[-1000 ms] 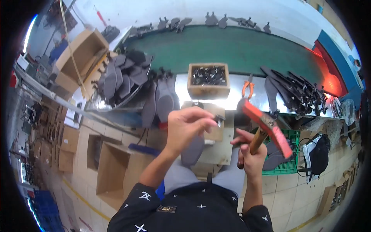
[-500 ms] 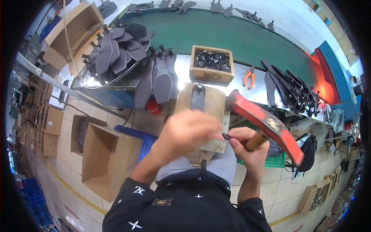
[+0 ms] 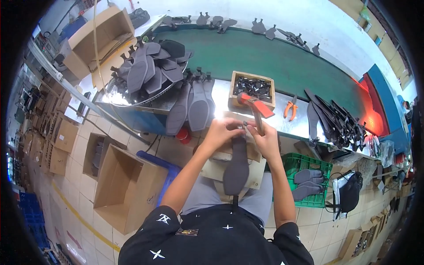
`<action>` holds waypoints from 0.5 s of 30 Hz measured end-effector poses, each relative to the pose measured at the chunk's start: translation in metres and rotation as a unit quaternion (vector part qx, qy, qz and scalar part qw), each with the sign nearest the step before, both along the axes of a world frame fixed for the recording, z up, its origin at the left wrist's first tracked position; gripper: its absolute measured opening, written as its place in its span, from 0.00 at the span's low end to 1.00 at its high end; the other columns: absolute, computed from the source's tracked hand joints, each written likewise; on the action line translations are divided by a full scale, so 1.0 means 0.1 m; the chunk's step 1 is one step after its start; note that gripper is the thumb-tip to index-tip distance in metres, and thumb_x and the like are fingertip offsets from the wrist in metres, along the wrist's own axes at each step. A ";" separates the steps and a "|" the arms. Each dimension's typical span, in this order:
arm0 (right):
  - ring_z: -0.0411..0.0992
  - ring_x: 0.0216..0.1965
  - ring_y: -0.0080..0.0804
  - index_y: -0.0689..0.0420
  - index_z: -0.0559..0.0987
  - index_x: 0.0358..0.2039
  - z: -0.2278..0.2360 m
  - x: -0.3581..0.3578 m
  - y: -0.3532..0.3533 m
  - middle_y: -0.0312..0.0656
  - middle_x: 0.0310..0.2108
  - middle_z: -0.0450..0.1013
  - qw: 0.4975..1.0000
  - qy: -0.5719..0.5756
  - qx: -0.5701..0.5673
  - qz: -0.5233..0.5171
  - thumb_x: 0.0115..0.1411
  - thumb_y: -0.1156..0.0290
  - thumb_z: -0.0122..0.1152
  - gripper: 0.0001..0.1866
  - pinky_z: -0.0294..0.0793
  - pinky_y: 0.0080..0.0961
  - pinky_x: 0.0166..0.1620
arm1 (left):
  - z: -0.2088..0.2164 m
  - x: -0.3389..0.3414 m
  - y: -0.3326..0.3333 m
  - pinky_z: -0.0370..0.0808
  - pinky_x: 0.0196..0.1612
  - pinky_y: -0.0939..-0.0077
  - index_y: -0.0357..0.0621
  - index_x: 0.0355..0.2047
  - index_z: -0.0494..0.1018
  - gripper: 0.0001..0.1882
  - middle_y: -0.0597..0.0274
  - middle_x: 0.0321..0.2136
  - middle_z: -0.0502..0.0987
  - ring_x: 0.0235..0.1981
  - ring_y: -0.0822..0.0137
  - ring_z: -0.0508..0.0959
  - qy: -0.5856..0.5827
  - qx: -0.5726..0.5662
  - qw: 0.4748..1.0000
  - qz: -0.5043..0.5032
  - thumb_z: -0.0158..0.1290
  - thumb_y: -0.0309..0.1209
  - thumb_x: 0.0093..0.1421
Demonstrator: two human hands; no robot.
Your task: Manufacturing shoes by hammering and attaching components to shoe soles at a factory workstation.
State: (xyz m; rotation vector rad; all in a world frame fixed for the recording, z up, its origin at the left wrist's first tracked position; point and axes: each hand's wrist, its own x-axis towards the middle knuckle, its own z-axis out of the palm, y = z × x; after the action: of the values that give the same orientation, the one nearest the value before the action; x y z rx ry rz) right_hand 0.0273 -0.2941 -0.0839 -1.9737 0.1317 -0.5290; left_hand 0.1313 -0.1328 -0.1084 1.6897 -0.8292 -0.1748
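A dark grey shoe sole (image 3: 236, 170) lies lengthwise over a pale work block (image 3: 214, 170) in front of me, its wide toe end toward my body. At its far, narrow end my hands meet. My right hand (image 3: 266, 140) is closed round the wooden handle of a hammer (image 3: 260, 107) with a red head, which stands up above the fingers. Its thumb and forefinger also pinch a small dark piece. My left hand (image 3: 222, 134) is closed, fingertips together beside that piece; what they grip is too small to tell. The heel end of the sole is partly hidden.
Ahead stands a wooden box (image 3: 233, 90) of small black pieces, with orange-handled pliers (image 3: 290, 109) to its right. Heeled soles fill a wire basket (image 3: 150, 98) at left. Dark soles are heaped (image 3: 338, 119) at right, above a green crate (image 3: 289, 176). An open carton (image 3: 119, 194) sits at lower left.
Both hands have moved forward and come together. The hammer has swung up and away from me with the right hand. The sole now lies toe toward me across the block.
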 end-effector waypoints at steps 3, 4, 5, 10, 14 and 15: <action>0.75 0.30 0.32 0.64 0.79 0.39 -0.09 0.04 0.05 0.45 0.29 0.77 1.000 -0.024 -0.012 0.004 0.59 0.73 0.64 0.09 0.73 0.27 0.37 | -0.02 -0.05 0.02 0.78 0.36 0.78 0.35 0.38 0.81 0.15 0.58 0.30 0.84 0.29 0.76 0.80 0.036 0.011 0.999 0.005 0.67 0.28 0.50; 0.75 0.30 0.35 0.64 0.79 0.38 -0.07 0.05 0.07 0.45 0.30 0.76 0.999 -0.025 -0.029 0.004 0.59 0.74 0.63 0.09 0.73 0.29 0.37 | -0.02 -0.04 0.03 0.78 0.36 0.78 0.35 0.38 0.81 0.15 0.58 0.30 0.84 0.29 0.76 0.80 0.039 0.012 0.999 0.009 0.67 0.28 0.50; 0.76 0.33 0.42 0.64 0.78 0.38 -0.06 0.07 0.10 0.48 0.32 0.75 0.999 -0.036 -0.011 0.004 0.56 0.76 0.63 0.09 0.73 0.31 0.39 | -0.03 -0.03 0.04 0.78 0.36 0.77 0.35 0.37 0.81 0.15 0.57 0.29 0.84 0.29 0.76 0.80 0.041 0.003 0.999 0.008 0.67 0.29 0.50; 0.75 0.38 0.47 0.64 0.78 0.39 0.00 0.10 0.04 0.49 0.36 0.76 0.993 -0.061 -0.089 0.048 0.51 0.80 0.64 0.13 0.74 0.33 0.42 | 0.00 0.00 0.07 0.78 0.35 0.73 0.35 0.38 0.81 0.16 0.53 0.29 0.83 0.29 0.69 0.83 0.022 0.028 0.999 -0.008 0.66 0.30 0.51; 0.75 0.39 0.47 0.63 0.78 0.40 0.07 0.09 0.01 0.49 0.37 0.76 0.984 -0.055 -0.148 0.084 0.51 0.81 0.64 0.14 0.74 0.35 0.42 | -0.03 0.00 0.09 0.78 0.34 0.73 0.36 0.38 0.81 0.17 0.51 0.28 0.83 0.27 0.67 0.82 -0.010 0.011 1.000 -0.002 0.67 0.31 0.49; 0.75 0.39 0.47 0.63 0.78 0.40 0.08 0.08 -0.01 0.49 0.37 0.76 0.984 -0.055 -0.149 0.086 0.51 0.81 0.64 0.14 0.74 0.35 0.42 | -0.03 0.00 0.08 0.78 0.33 0.72 0.35 0.38 0.81 0.17 0.51 0.28 0.83 0.27 0.66 0.82 -0.015 -0.011 1.000 -0.005 0.67 0.31 0.49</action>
State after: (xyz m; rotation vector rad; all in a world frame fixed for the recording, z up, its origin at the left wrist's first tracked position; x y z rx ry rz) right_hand 0.0351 -0.2952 -0.0759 -2.2145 -0.1962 -0.5690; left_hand 0.1313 -0.1249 -0.1112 1.6725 -0.8583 -0.1471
